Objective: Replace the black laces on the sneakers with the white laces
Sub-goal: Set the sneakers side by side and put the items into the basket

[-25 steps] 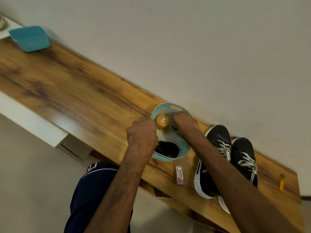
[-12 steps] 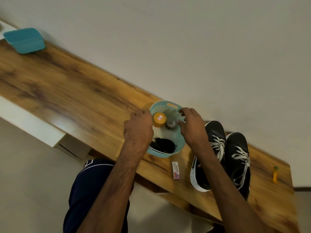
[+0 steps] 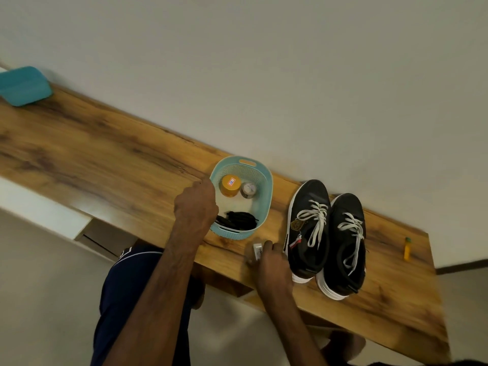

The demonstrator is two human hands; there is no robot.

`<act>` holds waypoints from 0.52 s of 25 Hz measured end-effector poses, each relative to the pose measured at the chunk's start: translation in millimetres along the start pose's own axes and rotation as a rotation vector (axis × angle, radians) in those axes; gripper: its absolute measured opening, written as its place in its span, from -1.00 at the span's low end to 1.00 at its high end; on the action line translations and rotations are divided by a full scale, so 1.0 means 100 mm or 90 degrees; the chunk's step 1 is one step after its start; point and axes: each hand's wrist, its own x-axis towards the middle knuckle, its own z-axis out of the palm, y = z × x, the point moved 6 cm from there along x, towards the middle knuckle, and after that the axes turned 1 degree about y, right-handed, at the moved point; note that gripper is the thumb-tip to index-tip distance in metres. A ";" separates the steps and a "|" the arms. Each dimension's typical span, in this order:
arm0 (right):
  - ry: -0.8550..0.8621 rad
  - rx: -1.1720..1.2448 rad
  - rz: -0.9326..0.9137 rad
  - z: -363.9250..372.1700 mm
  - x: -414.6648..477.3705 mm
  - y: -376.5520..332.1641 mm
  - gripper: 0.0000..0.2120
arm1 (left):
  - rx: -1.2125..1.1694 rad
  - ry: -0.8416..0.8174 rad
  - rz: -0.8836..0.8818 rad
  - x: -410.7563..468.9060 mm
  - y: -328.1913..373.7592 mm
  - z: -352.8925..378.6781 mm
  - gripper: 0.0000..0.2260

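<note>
Head view: left hand (image 3: 195,207) curls round the teal basket (image 3: 267,196) rim, seemingly gripping; right hand (image 3: 270,266) pinches the small white box (image 3: 257,250) at the table (image 3: 229,249) edge, where a fumble could drop it.

Black sneakers (image 3: 340,233) have white laces (image 3: 317,215); black laces (image 3: 237,220) lie in a pale-blue latticed basket (image 3: 266,202) on a brown wood-grain table (image 3: 105,159).

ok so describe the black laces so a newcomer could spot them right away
On the wooden table, left of the sneakers, stands a light blue basket. The black laces lie in a dark bundle at its near end, by the left hand. Its other contents, an orange jar and a small grey roll, sit at the far end.
</note>
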 end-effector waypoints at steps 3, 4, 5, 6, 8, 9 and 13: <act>0.016 -0.005 -0.019 0.00 0.01 0.02 -0.62 | 0.030 -0.001 0.007 -0.02 0.07 0.01 -0.56; 0.021 -0.002 -0.025 -0.04 0.02 0.03 -0.63 | 0.036 0.002 0.009 -0.02 0.10 0.01 -0.55; 0.030 0.008 -0.026 -0.09 0.02 0.03 -0.66 | 0.039 0.003 0.008 -0.02 0.11 0.01 -0.56; 0.042 0.022 -0.024 -0.16 0.03 0.04 -0.68 | 0.040 0.005 0.007 -0.01 0.12 0.00 -0.57; 0.067 0.066 -0.011 -0.34 0.02 0.07 -0.73 | 0.033 0.010 0.004 0.00 0.12 -0.01 -0.57; 0.087 0.089 -0.005 -0.46 0.01 0.10 -0.73 | 0.025 0.010 0.005 0.00 0.11 -0.01 -0.57; 0.224 0.201 -0.036 -1.08 0.03 0.17 -0.73 | -0.006 -0.012 0.003 0.02 0.01 0.00 -0.55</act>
